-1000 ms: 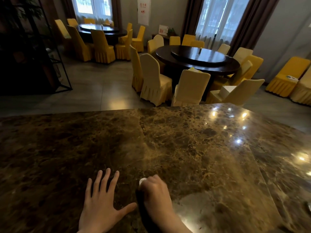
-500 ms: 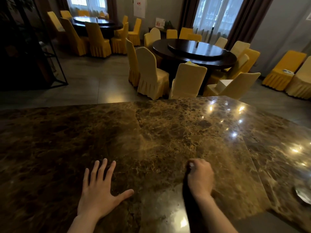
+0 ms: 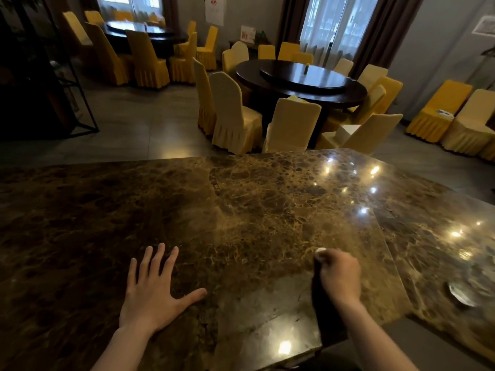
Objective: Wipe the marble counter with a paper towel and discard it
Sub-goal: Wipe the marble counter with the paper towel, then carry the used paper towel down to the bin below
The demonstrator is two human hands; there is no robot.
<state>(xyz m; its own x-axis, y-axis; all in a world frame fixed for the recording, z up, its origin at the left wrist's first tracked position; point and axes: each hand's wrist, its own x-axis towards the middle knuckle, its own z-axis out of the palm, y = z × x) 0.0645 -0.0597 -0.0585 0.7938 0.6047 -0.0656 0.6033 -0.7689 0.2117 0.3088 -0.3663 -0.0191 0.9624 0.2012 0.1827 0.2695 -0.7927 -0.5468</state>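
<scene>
The brown marble counter (image 3: pixel 241 210) fills the lower half of the head view. My left hand (image 3: pixel 152 287) lies flat on it with fingers spread, holding nothing. To its right, my right hand (image 3: pixel 338 274) is closed in a fist and presses down on the counter. A small white bit of the paper towel (image 3: pixel 320 250) shows at the fingertips; the rest is hidden inside the fist.
A small shiny dish-like object (image 3: pixel 459 294) lies on the counter at the right. The counter's near edge (image 3: pixel 294 362) runs just below my forearms. Beyond the far edge stand round dark tables (image 3: pixel 300 81) with yellow-covered chairs (image 3: pixel 233 113).
My right hand with the paper towel has slid rightward across the counter, away from my left hand. The left hand has stayed flat in place.
</scene>
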